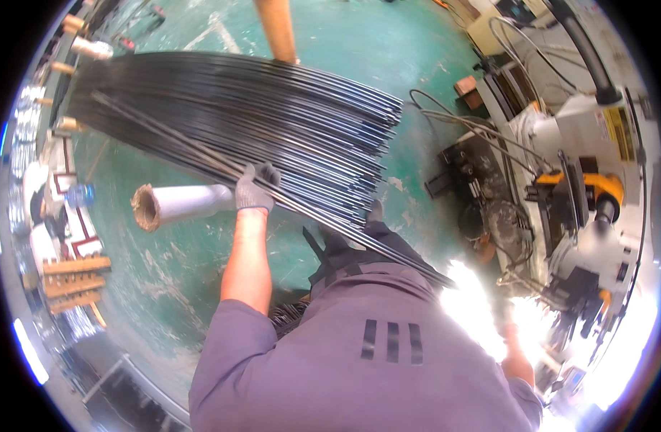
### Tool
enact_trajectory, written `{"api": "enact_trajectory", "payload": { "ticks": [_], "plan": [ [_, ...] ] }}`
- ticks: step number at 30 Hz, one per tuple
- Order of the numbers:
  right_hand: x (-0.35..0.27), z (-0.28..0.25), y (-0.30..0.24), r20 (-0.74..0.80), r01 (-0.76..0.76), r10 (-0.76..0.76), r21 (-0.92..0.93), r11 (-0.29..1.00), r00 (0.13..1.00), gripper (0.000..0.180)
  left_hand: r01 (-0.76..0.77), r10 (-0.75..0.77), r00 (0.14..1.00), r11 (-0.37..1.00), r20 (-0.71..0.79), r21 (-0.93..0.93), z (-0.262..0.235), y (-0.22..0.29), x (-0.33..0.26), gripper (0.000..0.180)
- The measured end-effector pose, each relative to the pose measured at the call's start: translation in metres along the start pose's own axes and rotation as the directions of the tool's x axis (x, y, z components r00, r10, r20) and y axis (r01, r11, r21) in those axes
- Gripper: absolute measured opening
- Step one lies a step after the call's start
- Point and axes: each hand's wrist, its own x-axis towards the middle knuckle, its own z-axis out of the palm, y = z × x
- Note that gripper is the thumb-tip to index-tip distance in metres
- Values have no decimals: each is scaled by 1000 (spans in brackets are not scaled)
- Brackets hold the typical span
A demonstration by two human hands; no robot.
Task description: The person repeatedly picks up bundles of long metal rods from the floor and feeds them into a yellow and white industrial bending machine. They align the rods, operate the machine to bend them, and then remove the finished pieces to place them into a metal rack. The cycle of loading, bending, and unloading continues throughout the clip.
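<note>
My left hand, in a grey work glove, is closed round a few long thin metal rods. They slant from the far left, across the front of my body, toward the glare at the right. Just beyond lies a broad layer of similar dark metal rods, side by side, their ends staggered at the right. A white-wrapped cardboard tube sticks out beside my left hand. My right forearm reaches into strong white glare at the lower right. That glare hides the right hand's fingers and anything in them.
At the right stands a machine with a yellow-orange part and loose cables. A brown post rises behind the rods. Wooden slats and a blue water bottle are at the left, over a scuffed green floor.
</note>
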Motion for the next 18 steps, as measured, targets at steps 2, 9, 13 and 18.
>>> {"api": "enact_trajectory", "payload": {
  "ticks": [2, 9, 13, 18],
  "plan": [
    [-2, 20, -60, -94, 210, -233, -208, 955, 968, 15, 13, -14, 1000, 991, 7, 134, 4, -21, -16, 32],
    [15, 40, -62, -374, 78, -62, 27, 997, 925, 29, 75, -88, 994, 983, 70, 166, 30, -75, -82, 18],
    [28, 95, 69, -441, 50, -34, 25, 998, 897, 14, -32, -101, 906, 952, 410, 304, 84, -110, -151, 13],
    [17, 139, 198, -520, -397, 439, 197, 896, 733, 22, -60, 18, 857, 996, 515, 66, 192, -105, -204, 12]
  ]
}}
